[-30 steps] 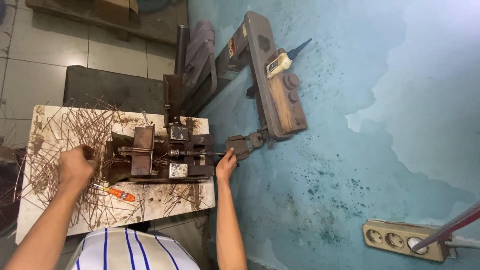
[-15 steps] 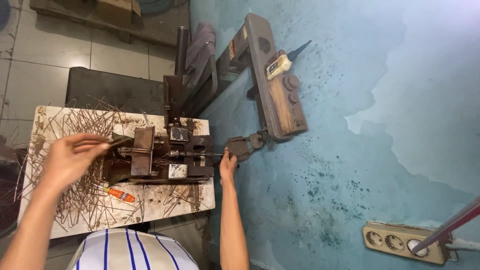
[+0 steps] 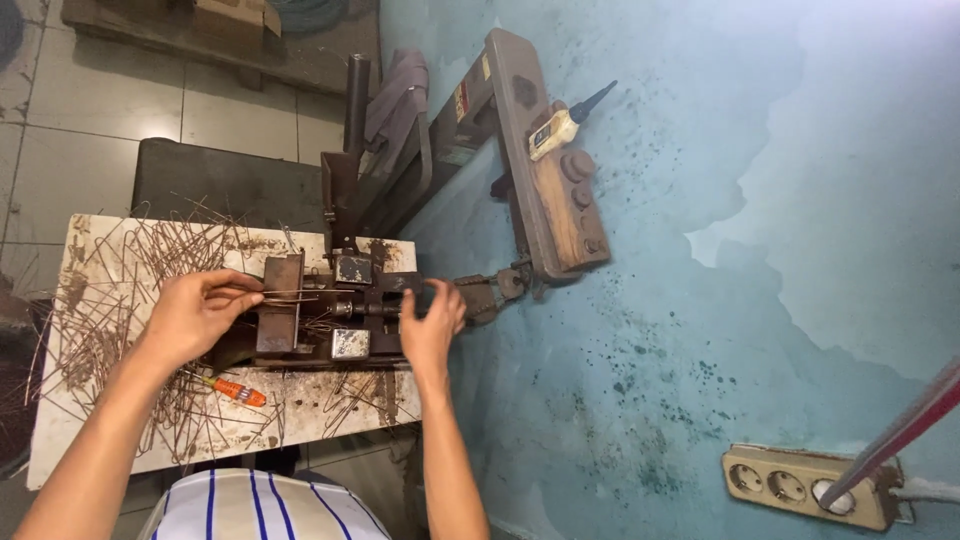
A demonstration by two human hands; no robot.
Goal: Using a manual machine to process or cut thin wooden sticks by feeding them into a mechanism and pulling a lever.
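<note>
While the left hand (image 3: 195, 315) pinches a thin rusty wire (image 3: 285, 294) between its fingers (image 3: 238, 292) and lays it across the rusty bending jig (image 3: 335, 315), the right hand (image 3: 432, 325) has its fingers clenched around the jig's dark lever handle (image 3: 425, 298). Loose bent wires (image 3: 120, 290) litter the white worktop (image 3: 320, 400), with an orange screwdriver (image 3: 235, 391) just below the left hand.

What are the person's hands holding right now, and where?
The left hand pinches a thin wire rod by its near end. The right hand grips the bending jig's handle.
</note>
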